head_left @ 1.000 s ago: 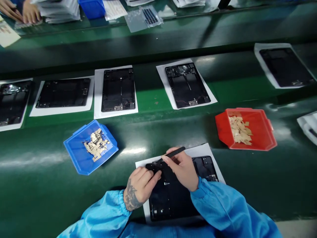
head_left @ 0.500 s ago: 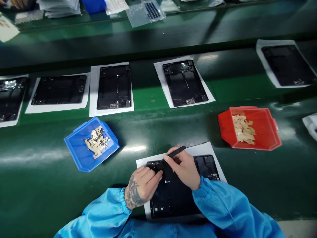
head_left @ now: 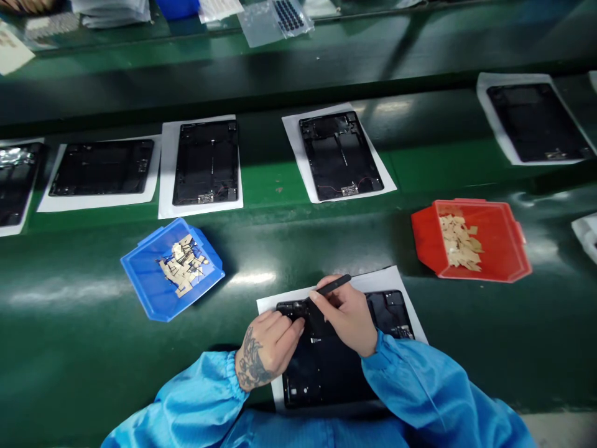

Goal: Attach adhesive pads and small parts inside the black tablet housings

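A black tablet housing (head_left: 321, 373) lies open on a white sheet (head_left: 389, 278) in front of me, its inner side up. My right hand (head_left: 347, 314) is closed round slim black tweezers (head_left: 334, 285), their tip pointing down at the housing's upper left corner. Just left of that tip, my left hand (head_left: 270, 345) rests at the housing's left edge with its fingers curled and pressed together. Whatever those fingers may pinch is hidden. Both forearms cross the near side of the housing.
A blue bin (head_left: 153, 280) of small beige pieces with dark strands stands left, a red bin (head_left: 506, 242) of beige pieces right. Beyond them several tablet housings (head_left: 342, 155) lie on white sheets along a green belt (head_left: 263, 168). A shelf (head_left: 186, 62) with bags runs behind.
The row of housings on the far belt has shifted slightly left, while the bins have stayed about where they were. Both hands have barely moved over the near housing.
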Action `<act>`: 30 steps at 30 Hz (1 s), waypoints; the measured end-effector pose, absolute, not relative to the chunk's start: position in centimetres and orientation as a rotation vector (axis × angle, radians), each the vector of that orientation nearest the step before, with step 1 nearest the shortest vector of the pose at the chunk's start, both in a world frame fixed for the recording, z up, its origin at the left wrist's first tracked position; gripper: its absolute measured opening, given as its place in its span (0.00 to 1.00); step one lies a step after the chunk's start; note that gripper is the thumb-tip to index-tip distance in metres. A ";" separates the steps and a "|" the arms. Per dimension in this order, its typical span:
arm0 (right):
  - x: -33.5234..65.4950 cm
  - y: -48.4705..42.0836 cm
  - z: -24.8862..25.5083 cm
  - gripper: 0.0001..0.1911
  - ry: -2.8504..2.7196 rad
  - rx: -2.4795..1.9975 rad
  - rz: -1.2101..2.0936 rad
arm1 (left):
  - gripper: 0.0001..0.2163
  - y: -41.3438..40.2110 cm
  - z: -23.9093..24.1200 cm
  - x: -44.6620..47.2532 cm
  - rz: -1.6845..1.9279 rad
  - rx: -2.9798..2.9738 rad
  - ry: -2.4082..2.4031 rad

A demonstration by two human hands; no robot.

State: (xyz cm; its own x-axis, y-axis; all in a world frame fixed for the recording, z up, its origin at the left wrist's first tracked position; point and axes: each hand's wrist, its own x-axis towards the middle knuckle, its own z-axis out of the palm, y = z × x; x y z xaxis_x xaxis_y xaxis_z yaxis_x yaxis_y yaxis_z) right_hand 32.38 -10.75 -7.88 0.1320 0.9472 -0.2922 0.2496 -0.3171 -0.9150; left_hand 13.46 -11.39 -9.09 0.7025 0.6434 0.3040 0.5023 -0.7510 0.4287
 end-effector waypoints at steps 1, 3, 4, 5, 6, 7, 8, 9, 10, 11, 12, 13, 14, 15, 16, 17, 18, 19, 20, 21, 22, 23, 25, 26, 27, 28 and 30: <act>32.4 -10.8 -7.9 0.09 -1.170 -1.688 1.226 | 0.11 -11.4 -9.2 13.4 0.627 2.593 0.902; 32.5 -10.8 -8.0 0.09 -1.182 -1.693 1.223 | 0.11 -11.5 -9.3 13.4 0.609 2.586 0.904; 32.5 -10.8 -8.0 0.09 -1.192 -1.697 1.219 | 0.11 -11.6 -9.3 13.4 0.605 2.583 0.908; 32.5 -10.8 -8.0 0.08 -1.202 -1.701 1.214 | 0.11 -11.6 -9.3 13.4 0.606 2.581 0.914; 32.5 -10.8 -8.0 0.08 -1.210 -1.704 1.207 | 0.11 -11.6 -9.3 13.4 0.606 2.581 0.920; 32.5 -10.8 -8.0 0.08 -1.216 -1.707 1.198 | 0.11 -11.5 -9.2 13.5 0.605 2.586 0.926; 32.5 -10.8 -7.9 0.08 -1.222 -1.709 1.190 | 0.11 -11.5 -9.0 13.5 0.605 2.594 0.938; 32.5 -10.8 -7.9 0.08 -1.227 -1.709 1.185 | 0.11 -11.4 -8.8 13.6 0.605 2.603 0.953; 32.5 -10.9 -7.8 0.08 -1.232 -1.707 1.181 | 0.10 -11.4 -8.7 13.7 0.603 2.612 0.972; 32.5 -10.9 -7.8 0.08 -1.236 -1.705 1.177 | 0.10 -11.4 -8.5 13.8 0.603 2.621 0.991; 32.5 -10.9 -7.8 0.08 -1.241 -1.702 1.175 | 0.11 -11.3 -8.3 13.9 0.603 2.627 1.014; 32.5 -10.9 -7.8 0.08 -1.246 -1.700 1.173 | 0.11 -11.3 -8.2 13.9 0.600 2.632 1.034; 32.5 -11.0 -7.8 0.08 -1.251 -1.699 1.170 | 0.11 -11.3 -8.2 13.9 0.593 2.636 1.052; 32.6 -11.0 -7.9 0.08 -1.256 -1.699 1.166 | 0.12 -11.3 -8.2 14.0 0.583 2.638 1.073; 32.6 -11.0 -7.9 0.07 -1.261 -1.700 1.162 | 0.12 -11.4 -8.3 14.0 0.569 2.638 1.094; 32.6 -11.1 -8.0 0.07 -1.265 -1.698 1.161 | 0.13 -11.4 -8.3 14.0 0.553 2.637 1.117; 32.6 -11.1 -8.0 0.07 -1.270 -1.696 1.160 | 0.13 -11.4 -8.4 14.0 0.540 2.636 1.136; 32.6 -11.1 -8.0 0.07 -1.276 -1.694 1.158 | 0.13 -11.4 -8.5 14.0 0.529 2.636 1.151; 32.7 -11.1 -8.1 0.07 -1.280 -1.692 1.155 | 0.14 -11.4 -8.6 14.0 0.518 2.637 1.164; 32.7 -11.1 -8.1 0.07 -1.286 -1.689 1.149 | 0.14 -11.5 -8.6 14.1 0.512 2.639 1.172; 32.7 -11.1 -8.1 0.07 -1.293 -1.683 1.138 | 0.14 -11.5 -8.6 14.1 0.508 2.642 1.175; 32.7 -11.1 -8.1 0.07 -1.300 -1.677 1.126 | 0.14 -11.5 -8.6 14.2 0.504 2.644 1.181; 32.7 -11.0 -8.0 0.06 -1.334 -1.658 1.104 | 0.14 -11.5 -8.6 14.3 0.489 2.646 1.189; 32.8 -11.0 -8.0 0.06 -1.367 -1.646 1.092 | 0.14 -11.6 -8.6 14.3 0.479 2.649 1.190; 32.9 -11.0 -7.9 0.06 -1.409 -1.636 1.076 | 0.14 -11.6 -8.5 14.4 0.466 2.652 1.192; 33.0 -10.9 -7.9 0.06 -1.459 -1.628 1.056 | 0.14 -11.6 -8.4 14.4 0.456 2.656 1.195; 33.2 -10.9 -7.8 0.06 -1.570 -1.606 0.981 | 0.14 -11.6 -8.3 14.5 0.443 2.664 1.200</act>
State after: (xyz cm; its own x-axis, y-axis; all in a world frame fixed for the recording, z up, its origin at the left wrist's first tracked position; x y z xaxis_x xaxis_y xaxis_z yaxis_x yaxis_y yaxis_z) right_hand 33.23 -10.90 -7.80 -0.0102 0.9984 -0.0564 0.4883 -0.0443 -0.8716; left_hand 14.48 -11.58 -8.33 0.6287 0.7534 0.1926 0.6978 -0.6559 0.2879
